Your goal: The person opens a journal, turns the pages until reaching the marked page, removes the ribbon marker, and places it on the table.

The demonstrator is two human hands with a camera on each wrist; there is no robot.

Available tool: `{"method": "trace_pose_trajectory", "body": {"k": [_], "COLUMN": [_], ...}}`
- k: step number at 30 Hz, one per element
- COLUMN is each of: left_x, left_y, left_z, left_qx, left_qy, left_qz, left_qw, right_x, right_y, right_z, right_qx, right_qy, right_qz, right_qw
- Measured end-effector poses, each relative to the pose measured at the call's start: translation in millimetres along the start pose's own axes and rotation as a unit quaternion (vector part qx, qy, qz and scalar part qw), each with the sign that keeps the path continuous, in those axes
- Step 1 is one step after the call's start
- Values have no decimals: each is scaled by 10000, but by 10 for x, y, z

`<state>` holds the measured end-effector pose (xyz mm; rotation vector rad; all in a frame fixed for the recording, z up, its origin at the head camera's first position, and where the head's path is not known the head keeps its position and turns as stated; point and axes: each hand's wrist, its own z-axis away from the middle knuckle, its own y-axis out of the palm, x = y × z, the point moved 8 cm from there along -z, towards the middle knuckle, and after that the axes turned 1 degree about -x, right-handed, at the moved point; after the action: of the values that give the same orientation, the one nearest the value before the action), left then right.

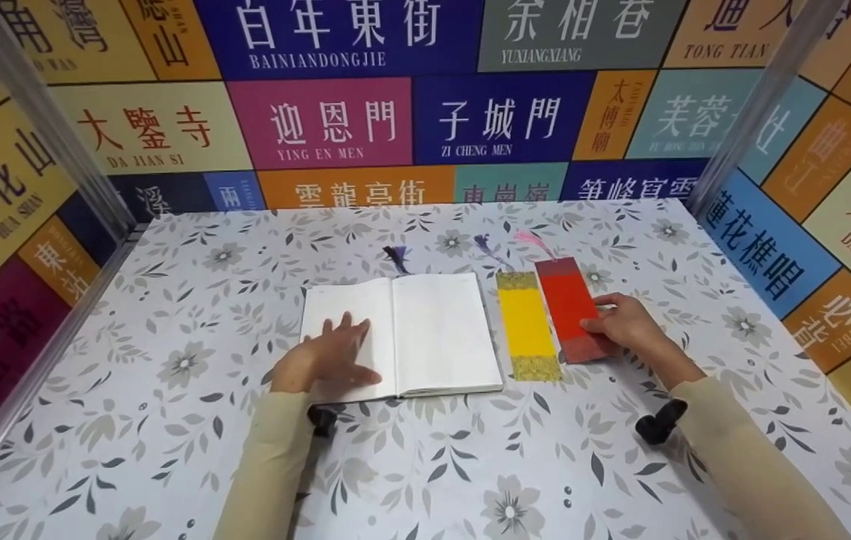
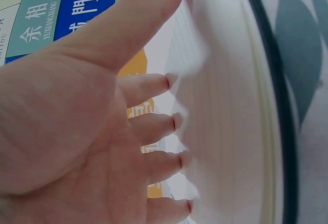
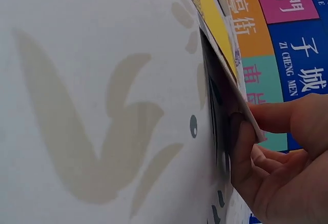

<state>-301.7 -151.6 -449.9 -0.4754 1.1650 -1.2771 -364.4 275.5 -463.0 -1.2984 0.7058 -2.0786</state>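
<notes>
"Sleeves (image 1: 264,465), two, beige: on the near side of the opened book (image 1: 444,330), one towards its left, one towards its right."

"Hands?"

"Left hand (image 1: 332,356): on the book's left page, fingers spread and extended, fingertips touching paper, nothing held. Right hand (image 1: 628,322): right of the book, thumb and fingers pinching the red bookmark (image 1: 575,304)."

"Lie of that item?"

"Right of the book, leftward of the right hand, much the nearer of the two. Long axis roughly along the book's spine, far end canted towards the book; pinched edge raised off the tabletop (image 1: 133,420)."

"Materials and shapes?"

"Red bookmark: thin rectangular strip, plain middle, darker end bands, pink tassel (image 1: 532,241) at the far end. Yellow bookmark (image 1: 527,322): similar strip, between book and red bookmark, mottled gold bands, purple tassel (image 1: 484,244). Cloth or card: cannot tell. Book: pale pages, faintly ruled, dark cover edge. Dark tassel (image 1: 397,259): just beyond the book's far edge. Tabletop: white beneath the book, grey leaf-and-flower print."
</notes>
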Motion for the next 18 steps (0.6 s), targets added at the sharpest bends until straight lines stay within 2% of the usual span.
{"method": "trace_pose_trajectory", "body": {"k": [8, 18], "left_x": [31, 26], "left_y": [-2, 13], "left_z": [-11, -11], "left_qx": [0, 48], "left_qy": [-108, -109], "left_qz": [85, 19], "left_qw": [9999, 9999], "right_x": [155, 140], "right_y": [34, 89], "right_z": [149, 222], "right_qx": [65, 192], "right_qy": [-438, -88], "right_qz": [1119, 1298], "right_qw": [9927, 9913]}}
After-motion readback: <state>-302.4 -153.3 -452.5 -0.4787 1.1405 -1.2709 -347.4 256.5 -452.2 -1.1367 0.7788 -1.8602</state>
